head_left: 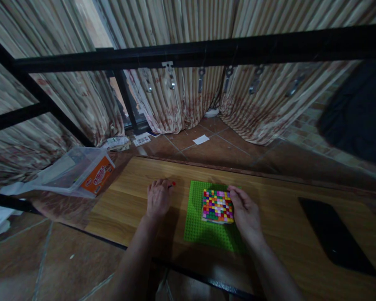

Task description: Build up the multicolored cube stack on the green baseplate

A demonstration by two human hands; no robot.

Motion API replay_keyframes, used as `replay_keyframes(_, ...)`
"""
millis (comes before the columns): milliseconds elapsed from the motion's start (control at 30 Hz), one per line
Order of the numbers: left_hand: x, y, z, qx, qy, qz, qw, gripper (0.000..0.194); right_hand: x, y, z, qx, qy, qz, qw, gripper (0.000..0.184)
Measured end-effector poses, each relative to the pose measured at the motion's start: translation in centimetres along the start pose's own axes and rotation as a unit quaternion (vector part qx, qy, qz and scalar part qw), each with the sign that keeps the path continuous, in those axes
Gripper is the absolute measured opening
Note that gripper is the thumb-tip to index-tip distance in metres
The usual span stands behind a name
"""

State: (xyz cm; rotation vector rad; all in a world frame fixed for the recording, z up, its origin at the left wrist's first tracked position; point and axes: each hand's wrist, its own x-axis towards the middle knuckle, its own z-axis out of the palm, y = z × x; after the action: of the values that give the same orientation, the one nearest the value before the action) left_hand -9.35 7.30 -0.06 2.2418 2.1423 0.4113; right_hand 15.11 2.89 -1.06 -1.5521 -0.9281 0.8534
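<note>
On the wooden table lies a green studded baseplate (194, 232). A square block of small multicoloured toy bricks (217, 205) rests on it, with a pale layer showing along its near edge. My right hand (247, 211) grips the block's right side, its fingertips at the far right corner; some fingers are hidden. Left of the baseplate, my left hand (159, 197) is low over the tabletop with its fingers curled together. A small red piece (173, 183) shows beside those fingertips, and whether it is held or lying on the wood is unclear.
A flat black panel (335, 234) lies on the table's right part. Left of the table, a clear plastic box (78, 171) with an orange label stands on the floor. A black metal rail with hooks (201, 79) crosses before striped curtains (175, 100). Papers (201, 139) lie on the floor tiles.
</note>
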Motion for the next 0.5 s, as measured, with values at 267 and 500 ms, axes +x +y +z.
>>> replay_keyframes(267,0.5,0.3,-0.6,-0.129,0.021,-0.068,0.989,0.021,0.1,-0.2,-0.1,0.0,0.012,-0.023,1.0,0.042)
replay_keyframes(500,-0.2,3.8,-0.6,-0.623,-0.007,-0.144,0.769,0.025,-0.8,-1.4,0.2,0.016,0.032,-0.141,0.989,0.03)
